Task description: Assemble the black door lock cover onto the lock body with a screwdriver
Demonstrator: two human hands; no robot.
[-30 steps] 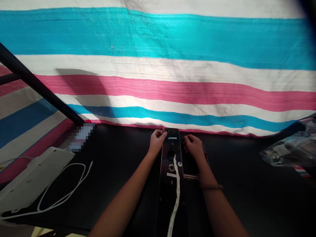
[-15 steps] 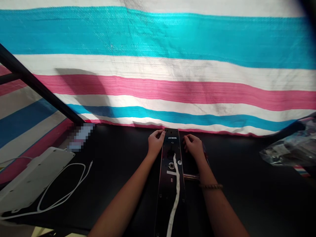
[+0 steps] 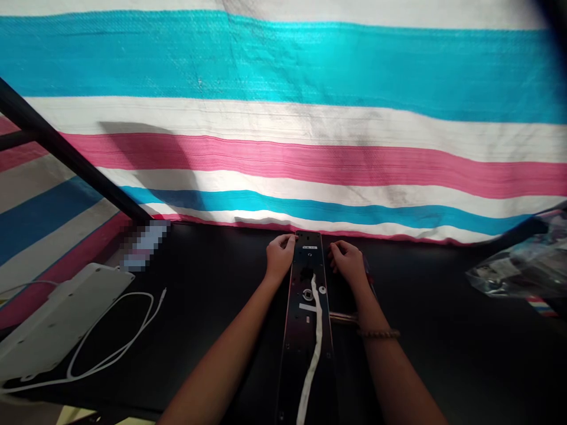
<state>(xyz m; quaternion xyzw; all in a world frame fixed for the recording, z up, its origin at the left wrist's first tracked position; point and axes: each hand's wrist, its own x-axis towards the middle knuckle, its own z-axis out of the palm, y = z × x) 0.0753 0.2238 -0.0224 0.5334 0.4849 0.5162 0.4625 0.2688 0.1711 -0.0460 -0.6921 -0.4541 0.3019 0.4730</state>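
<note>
A long black door lock panel lies back side up, running away from me along the black table. A white-wrapped cable comes out of its opening and trails toward me. Its lever handle sticks out on the right, near my right wrist. My left hand grips the panel's far left edge between thumb and fingers. Just off the panel's right side, my right hand rests with curled fingers; what they hold, if anything, is hidden. Behind that hand, a dark red object is mostly covered.
On the left lie a white flat casing and a looped white cable. A clear plastic bag with contents sits at the right. Striped sheeting hangs behind the table, and a black frame bar slants down at left.
The panel appears to have shifted very slightly; the light on its surface differs a little. Both hands stay in nearly the same places.
</note>
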